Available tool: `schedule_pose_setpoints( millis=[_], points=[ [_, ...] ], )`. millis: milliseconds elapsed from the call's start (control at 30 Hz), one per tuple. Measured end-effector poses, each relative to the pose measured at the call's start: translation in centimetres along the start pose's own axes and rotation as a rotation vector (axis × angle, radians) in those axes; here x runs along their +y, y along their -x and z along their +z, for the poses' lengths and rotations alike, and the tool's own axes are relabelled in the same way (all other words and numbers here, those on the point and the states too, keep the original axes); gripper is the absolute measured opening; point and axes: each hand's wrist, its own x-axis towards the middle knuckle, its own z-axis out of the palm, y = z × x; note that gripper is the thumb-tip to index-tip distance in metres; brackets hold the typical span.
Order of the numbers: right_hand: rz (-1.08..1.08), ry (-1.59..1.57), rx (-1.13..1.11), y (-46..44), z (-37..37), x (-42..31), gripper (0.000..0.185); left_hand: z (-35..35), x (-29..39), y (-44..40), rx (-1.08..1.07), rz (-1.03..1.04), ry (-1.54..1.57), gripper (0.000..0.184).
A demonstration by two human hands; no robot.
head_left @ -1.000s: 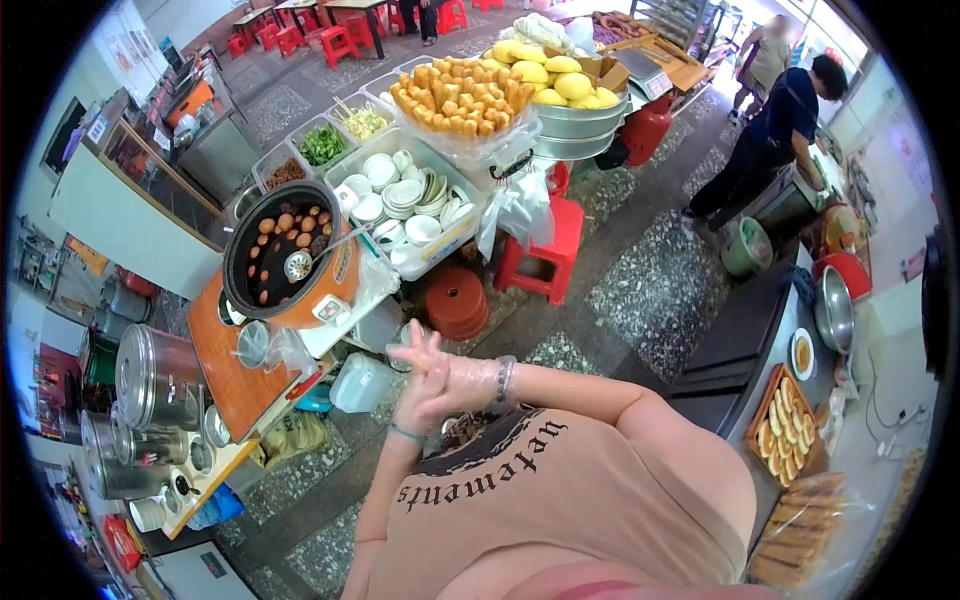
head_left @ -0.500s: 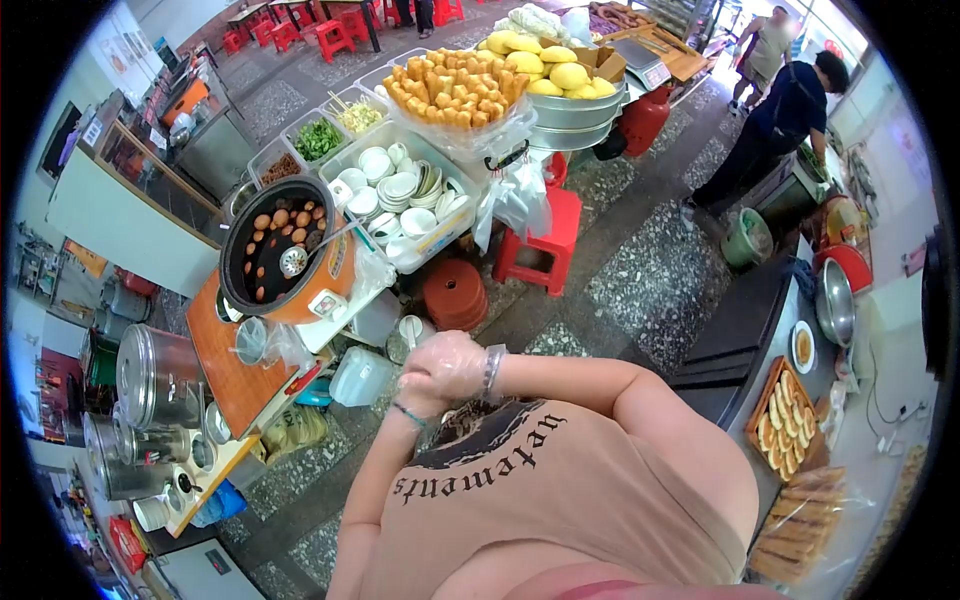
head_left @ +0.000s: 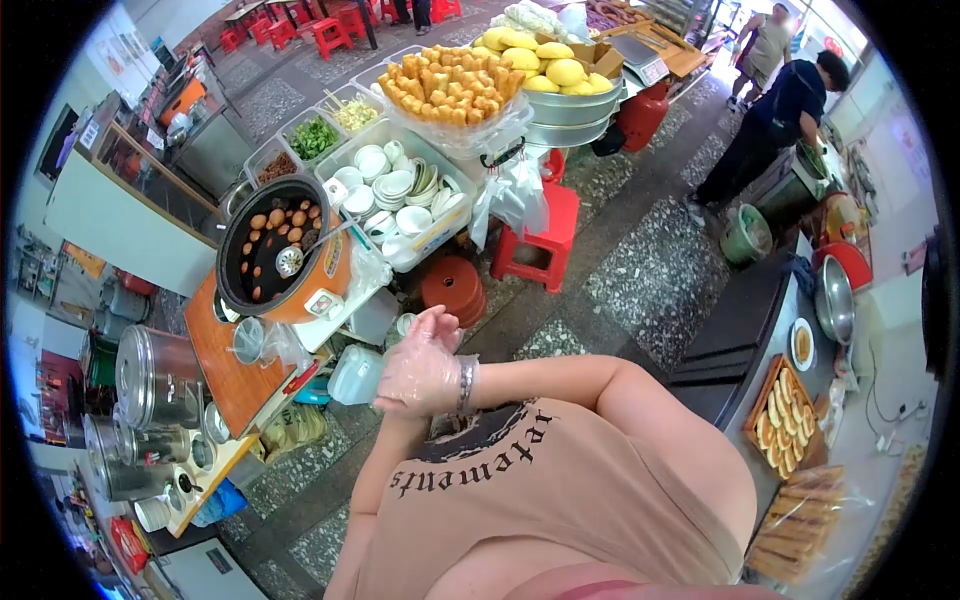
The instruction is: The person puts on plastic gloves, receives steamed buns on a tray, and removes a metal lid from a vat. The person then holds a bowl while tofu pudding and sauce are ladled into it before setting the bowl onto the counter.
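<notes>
My two hands meet in front of my chest, both in clear plastic gloves. My right hand [head_left: 418, 382], with a bracelet at its wrist, lies across my left wrist, its fingers curled round it. Past it, the fingers of my left hand [head_left: 437, 328] stick out loosely, holding nothing I can see; the rest of that hand is largely covered. Beyond the hands stand a stack of reddish-brown round stools [head_left: 453, 290] and a pale plastic container [head_left: 355, 376].
An orange cooker [head_left: 330, 262] holds eggs in dark broth. Beside it are a tub of white dishes [head_left: 462, 205], fried dough sticks [head_left: 450, 85], yellow buns [head_left: 565, 72] and a red stool [head_left: 545, 240]. A co-worker [head_left: 775, 130] bends at the right, near a tray of bread slices [head_left: 782, 415].
My joined hands have shifted slightly left. The left hand's fingers now extend upward past the right hand, where before the hands looked clasped together. The co-worker's arm has moved a little.
</notes>
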Motion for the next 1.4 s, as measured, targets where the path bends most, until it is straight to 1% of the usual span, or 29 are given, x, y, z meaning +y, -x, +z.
schedule_pose_setpoints(
  millis=[33,67,100,167,200,267,300,367,400,467,500,533,567,600,633,667,700,733,800,833,933,1167,1233,1267,1333,1400],
  points=[
    [-0.128,-0.109,0.164,0.0,1.0,0.3,0.044,0.3,0.4,0.1,0.011,0.023,0.159,0.034],
    [-0.257,-0.219,0.328,0.0,2.0,0.6,0.040,0.5,0.8,0.3,0.012,0.023,0.159,0.034],
    [-0.258,-0.219,0.328,0.0,2.0,0.7,0.040,0.6,1.2,0.4,0.029,0.031,0.198,0.035],
    [-0.433,-0.323,0.572,0.0,1.9,1.1,0.025,-0.3,1.4,-0.2,0.044,0.042,0.238,0.035],
    [-0.434,-0.322,0.573,0.0,1.8,1.3,0.025,-1.7,0.7,-1.1,0.078,0.026,0.283,0.035],
    [-0.560,-0.605,0.530,0.1,1.4,1.6,0.016,-3.2,0.8,-1.6,0.111,0.010,0.327,0.034],
    [-0.560,-0.604,0.531,0.5,0.8,1.7,0.016,-3.6,1.2,-1.7,0.124,0.022,0.332,0.034],
    [-0.414,-0.844,0.412,1.6,-0.8,2.1,0.011,-4.1,2.0,-1.7,0.137,0.034,0.337,0.034],
    [-0.413,-0.844,0.413,1.8,-1.0,2.6,0.011,-3.9,2.8,-1.6,0.163,0.043,0.300,0.034],
    [-0.208,-0.868,0.404,1.9,-1.0,3.5,0.010,-3.0,3.7,-1.0,0.190,0.051,0.263,0.035],
    [-0.109,-0.784,0.401,2.2,-0.1,4.1,0.011,-1.9,4.2,-0.4,0.155,0.122,0.073,0.034],
    [-0.108,-0.784,0.403,2.2,0.7,4.8,0.011,-0.9,4.6,0.2,0.119,0.191,-0.119,0.033],
    [-0.067,-0.757,0.318,2.2,1.4,5.6,0.011,-0.2,4.7,0.7,0.076,0.174,-0.235,0.033],
    [-0.026,-0.729,0.231,2.2,1.8,6.1,0.012,0.2,4.6,0.7,0.074,0.175,-0.235,0.033],
    [0.017,-0.574,0.160,2.7,2.1,6.2,0.015,0.6,4.3,0.8,-0.074,0.379,-0.690,0.031],
    [0.017,-0.575,0.159,2.7,4.1,6.6,0.015,1.0,4.0,0.9,-0.230,0.579,-1.144,0.028],
    [-0.117,-0.523,0.278,2.6,7.0,7.3,0.023,1.9,3.7,0.9,-0.258,0.708,-1.332,0.025],
    [-0.251,-0.468,0.397,2.4,8.8,7.8,0.034,2.1,3.6,1.1,-0.257,0.708,-1.332,0.025],
    [-0.215,-0.494,0.263,2.6,10.2,8.0,0.034,2.6,3.5,1.3,-0.365,0.721,-1.440,0.020],
    [-0.199,-0.506,0.207,2.9,10.7,8.1,0.034,3.0,3.3,1.5,-0.379,0.757,-1.470,0.020],
    [-0.173,-0.525,0.113,3.3,11.4,8.1,0.034,3.9,3.5,1.8,-0.411,0.769,-1.527,0.020],
    [-0.139,-0.566,0.032,3.7,11.7,8.6,0.035,3.5,2.5,2.0,-0.346,0.730,-1.477,0.017],
    [-0.134,-0.576,0.023,3.6,11.9,8.7,0.035,3.3,2.1,1.9,-0.306,0.795,-1.490,0.016],
    [-0.132,-0.580,0.019,3.4,12.1,8.6,0.035,3.2,2.0,1.8,-0.305,0.795,-1.488,0.016],
    [-0.123,-0.595,0.008,3.2,12.3,8.8,0.036,3.1,2.0,1.4,-0.256,0.973,-1.438,0.015],
    [-0.114,-0.613,0.005,2.8,12.6,8.8,0.036,3.1,2.2,1.2,-0.254,0.955,-1.433,0.016]
  ],
)
